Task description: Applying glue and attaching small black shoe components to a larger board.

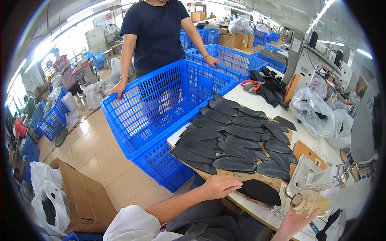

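Observation:
At the near edge of the table, a black, rounded shoe-part-like piece (pixel 261 192) lies on brown board. My left hand (pixel 221 187) has its fingers together at the piece's left end, apparently pinching its edge; the thumb is hidden. In my right hand (pixel 297 221) is a clear plastic bottle (pixel 313 203) with a yellowish tint, tilted so its round mouth points left. The bottle is beside a white machine arm (pixel 311 176). Beyond my hands, many similar black pieces (pixel 233 149) overlap in rows.
Across from me a person (pixel 155 38) grips the rim of a blue crate (pixel 132 148) stacked on another. Red-handled scissors (pixel 251 85) and black scraps lie at the table's far end. Plastic bags (pixel 311 110) crowd the right side. A cardboard box (pixel 86 197) stands at lower left.

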`<action>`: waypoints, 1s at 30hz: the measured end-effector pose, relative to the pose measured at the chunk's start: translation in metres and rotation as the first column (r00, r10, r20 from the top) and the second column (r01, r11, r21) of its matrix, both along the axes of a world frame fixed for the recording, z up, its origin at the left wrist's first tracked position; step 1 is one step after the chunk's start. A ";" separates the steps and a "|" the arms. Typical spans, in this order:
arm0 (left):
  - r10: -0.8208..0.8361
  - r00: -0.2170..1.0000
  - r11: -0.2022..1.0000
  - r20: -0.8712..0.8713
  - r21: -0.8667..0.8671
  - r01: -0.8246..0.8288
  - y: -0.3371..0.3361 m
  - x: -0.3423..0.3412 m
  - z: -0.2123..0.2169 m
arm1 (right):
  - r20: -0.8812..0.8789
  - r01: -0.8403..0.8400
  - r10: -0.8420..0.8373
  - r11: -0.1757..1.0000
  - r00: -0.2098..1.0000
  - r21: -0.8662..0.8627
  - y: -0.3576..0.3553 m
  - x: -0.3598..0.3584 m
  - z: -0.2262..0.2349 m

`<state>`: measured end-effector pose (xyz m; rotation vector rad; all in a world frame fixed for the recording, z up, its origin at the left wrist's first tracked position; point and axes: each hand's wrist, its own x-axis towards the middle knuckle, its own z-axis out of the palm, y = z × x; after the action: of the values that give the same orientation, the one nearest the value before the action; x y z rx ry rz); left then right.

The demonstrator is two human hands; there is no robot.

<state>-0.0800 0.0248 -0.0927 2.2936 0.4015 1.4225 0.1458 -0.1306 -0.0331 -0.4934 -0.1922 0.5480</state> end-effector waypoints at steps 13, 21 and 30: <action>0.001 1.000 1.000 0.004 0.007 -0.001 0.000 -0.002 -0.001 | 0.210 -0.151 0.138 0.988 0.968 0.046 -0.003 0.007 -0.023; 0.012 1.000 1.000 -0.004 -0.005 -0.012 -0.001 -0.002 -0.003 | -0.057 0.080 -0.091 0.982 0.994 -0.171 0.022 -0.044 0.050; 0.001 1.000 1.000 0.024 -0.009 0.000 -0.001 0.002 -0.002 | -0.065 0.095 -0.108 0.978 0.992 -0.183 0.018 -0.037 0.046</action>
<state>-0.0784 0.0241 -0.0943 2.2675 0.4006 1.4436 0.1088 -0.1126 0.0126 -0.6540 -0.0456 0.4849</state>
